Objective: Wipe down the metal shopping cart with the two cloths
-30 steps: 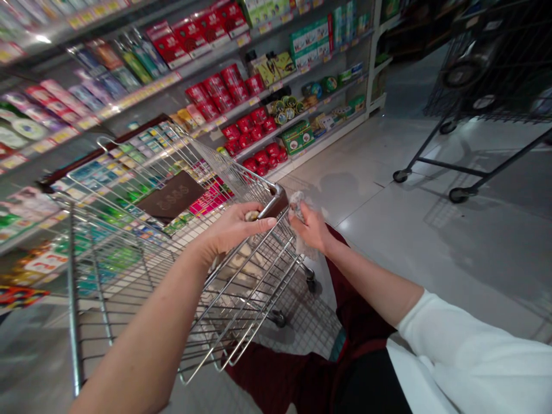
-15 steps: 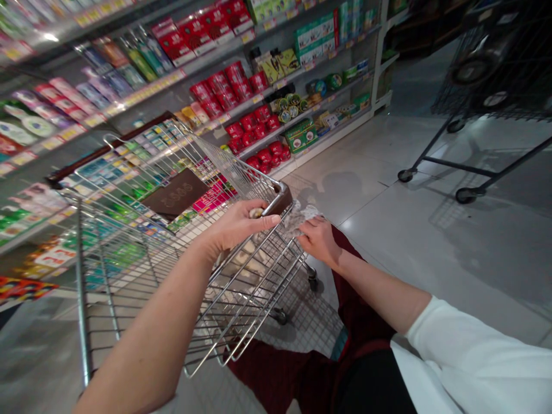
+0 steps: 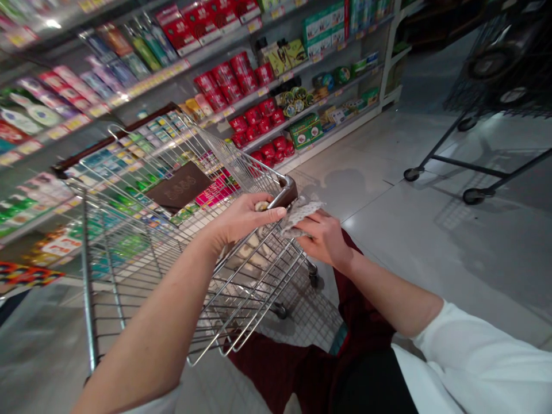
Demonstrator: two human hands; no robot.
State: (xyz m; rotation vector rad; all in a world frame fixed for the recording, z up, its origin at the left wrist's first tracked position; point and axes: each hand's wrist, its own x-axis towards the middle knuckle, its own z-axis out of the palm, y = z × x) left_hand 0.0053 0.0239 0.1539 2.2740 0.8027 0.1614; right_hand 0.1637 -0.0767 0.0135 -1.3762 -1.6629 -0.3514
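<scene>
A metal wire shopping cart [image 3: 142, 253] with brown plastic corners stands tilted across the view before me. My left hand [image 3: 250, 217] is closed around its top rail, close to the brown corner [image 3: 287, 192]; a small pale patch shows between thumb and fingers. In my right hand [image 3: 321, 234] is a crumpled grey-white cloth [image 3: 299, 215], pressed against the outer side of that same corner. The fingertips under the cloth are hidden. A dark brown panel [image 3: 179, 187] hangs on the cart's far side.
Shelves with bottles, red tubs [image 3: 224, 83] and boxes run behind the cart. A second, dark cart [image 3: 487, 75] on wheels stands at the upper right on the pale tiled floor [image 3: 388, 218]. My legs in dark red trousers [image 3: 284, 368] are below the cart.
My right hand has moved the cloth slightly up and inward against the brown corner, and more of the cloth shows. My left hand keeps its hold on the rail. The view has shifted slightly.
</scene>
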